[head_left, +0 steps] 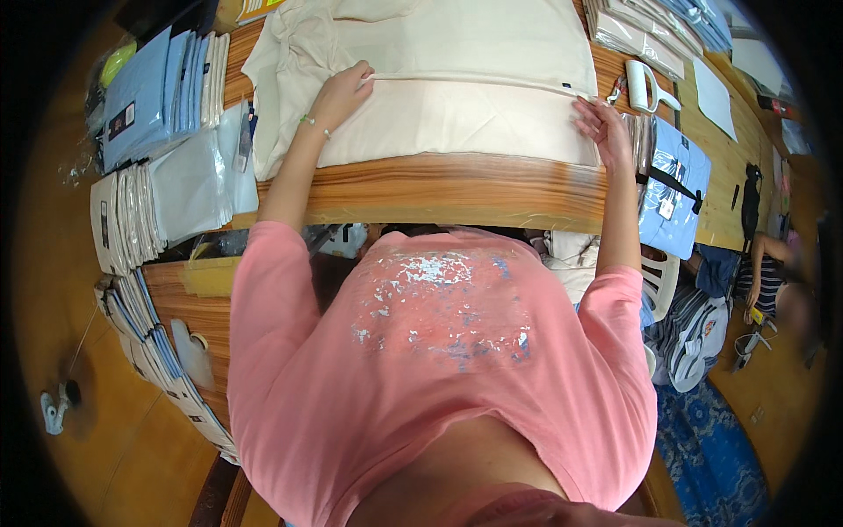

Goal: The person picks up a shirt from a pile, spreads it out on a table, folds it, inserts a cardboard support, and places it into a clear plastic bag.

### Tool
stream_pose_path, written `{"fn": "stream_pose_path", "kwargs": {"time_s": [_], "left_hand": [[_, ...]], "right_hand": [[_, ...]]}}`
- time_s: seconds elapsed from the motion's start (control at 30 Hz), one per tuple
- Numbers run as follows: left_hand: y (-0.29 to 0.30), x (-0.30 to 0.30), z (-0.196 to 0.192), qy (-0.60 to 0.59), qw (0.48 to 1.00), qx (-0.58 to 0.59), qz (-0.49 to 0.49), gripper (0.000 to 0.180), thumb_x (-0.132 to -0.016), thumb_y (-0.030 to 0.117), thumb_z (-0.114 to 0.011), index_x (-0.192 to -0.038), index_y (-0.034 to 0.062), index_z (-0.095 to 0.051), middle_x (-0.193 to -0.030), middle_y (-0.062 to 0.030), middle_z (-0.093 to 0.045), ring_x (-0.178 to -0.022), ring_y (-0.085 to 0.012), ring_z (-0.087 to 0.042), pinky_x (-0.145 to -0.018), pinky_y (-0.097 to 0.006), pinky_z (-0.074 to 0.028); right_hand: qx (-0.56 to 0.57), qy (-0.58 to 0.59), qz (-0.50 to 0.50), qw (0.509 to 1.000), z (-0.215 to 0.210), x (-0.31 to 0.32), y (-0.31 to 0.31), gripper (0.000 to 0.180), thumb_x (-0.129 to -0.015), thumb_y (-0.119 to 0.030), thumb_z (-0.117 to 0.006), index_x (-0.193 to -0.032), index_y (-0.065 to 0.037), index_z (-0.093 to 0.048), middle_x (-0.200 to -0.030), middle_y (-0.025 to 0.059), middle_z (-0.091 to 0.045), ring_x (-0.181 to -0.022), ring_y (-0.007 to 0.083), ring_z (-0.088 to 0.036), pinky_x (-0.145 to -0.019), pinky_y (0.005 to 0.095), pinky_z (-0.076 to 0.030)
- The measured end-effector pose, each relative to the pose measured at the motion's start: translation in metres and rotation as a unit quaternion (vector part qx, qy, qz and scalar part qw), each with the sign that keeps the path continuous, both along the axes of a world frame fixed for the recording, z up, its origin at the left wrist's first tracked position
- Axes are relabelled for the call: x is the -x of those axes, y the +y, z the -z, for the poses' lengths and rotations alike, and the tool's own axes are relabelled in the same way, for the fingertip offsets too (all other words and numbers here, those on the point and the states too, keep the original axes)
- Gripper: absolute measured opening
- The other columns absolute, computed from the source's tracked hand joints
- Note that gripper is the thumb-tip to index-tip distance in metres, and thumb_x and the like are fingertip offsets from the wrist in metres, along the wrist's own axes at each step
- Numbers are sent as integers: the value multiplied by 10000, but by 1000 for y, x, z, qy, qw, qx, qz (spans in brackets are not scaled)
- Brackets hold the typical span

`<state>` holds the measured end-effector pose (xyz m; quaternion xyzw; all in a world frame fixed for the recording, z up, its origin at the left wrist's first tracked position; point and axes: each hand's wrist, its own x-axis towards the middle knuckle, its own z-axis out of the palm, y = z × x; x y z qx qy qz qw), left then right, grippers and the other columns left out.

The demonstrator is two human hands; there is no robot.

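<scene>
A cream garment (457, 119) lies spread on the wood-grain table in front of me, its near side folded over so that a straight edge runs across it. My left hand (345, 95), with a green bracelet at the wrist, is closed with its fingertips on the left end of that edge, pinching the cloth. Gathered, wrinkled fabric lies just beyond it. At the right end, beside a small dark label (567, 86), my right hand (606, 132) rests by the garment's border with fingers curved and apart.
Bagged blue garments (145, 105) and clear plastic bags (193, 184) are stacked at the left. On the right are a white-handled lint roller (644, 88), a strapped stack of blue packs (674, 184) and a white sheet (716, 98). Another person (764, 272) is at the far right.
</scene>
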<state>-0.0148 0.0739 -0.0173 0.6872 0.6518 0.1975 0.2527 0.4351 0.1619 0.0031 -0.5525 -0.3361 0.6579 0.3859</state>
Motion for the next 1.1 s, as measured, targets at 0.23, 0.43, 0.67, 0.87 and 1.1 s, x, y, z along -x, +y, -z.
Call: {"fn": "stream_pose_path", "kwargs": {"time_s": [0.23, 0.43, 0.67, 0.87, 1.1], "left_hand": [[17, 0, 24, 118, 984, -134, -22, 139, -817, 142, -581, -871, 43, -499, -753, -134, -585, -705, -321, -550, -693, -410, -434], [31, -3, 33, 115, 976, -185, 8, 139, -825, 146, -576, -876, 35, -511, -817, -142, -578, -788, -320, -551, -739, -404, -417], [33, -4, 24, 113, 966, -232, -12, 161, -835, 138, -570, -973, 60, -544, -879, -110, -612, -842, -306, -562, -753, -388, -427], [38, -8, 34, 139, 972, -182, -53, 171, -834, 139, -581, -980, 59, -543, -855, -118, -621, -844, -304, -571, -733, -394, -450], [35, -10, 43, 126, 967, -219, -29, 193, -822, 116, -586, -1000, 44, -564, -944, -131, -620, -900, -303, -577, -775, -385, -463]], "right_hand": [[-16, -27, 38, 999, 29, 10, 14, 245, -904, -182, -486, -1107, -45, -505, -1101, 94, -625, -1044, 168, -585, -816, 316, -452], [-61, -99, 80, 990, 42, 30, 16, 372, -853, -134, -562, -1188, -11, -459, -1110, 105, -614, -1080, 153, -542, -841, 272, -419], [-158, -142, 88, 973, 26, 42, 4, 445, -832, -105, -576, -1221, 48, -423, -1129, 153, -583, -1063, 190, -544, -902, 280, -408], [-250, -403, 46, 879, 41, 61, 13, 574, -819, -163, -581, -1310, 33, -359, -1289, 173, -473, -1180, 268, -462, -994, 401, -332], [-304, -684, -145, 647, 79, 56, -14, 582, -912, -524, -330, -1413, -232, -290, -1493, 45, -207, -1382, 209, -155, -1078, 562, -98]]}}
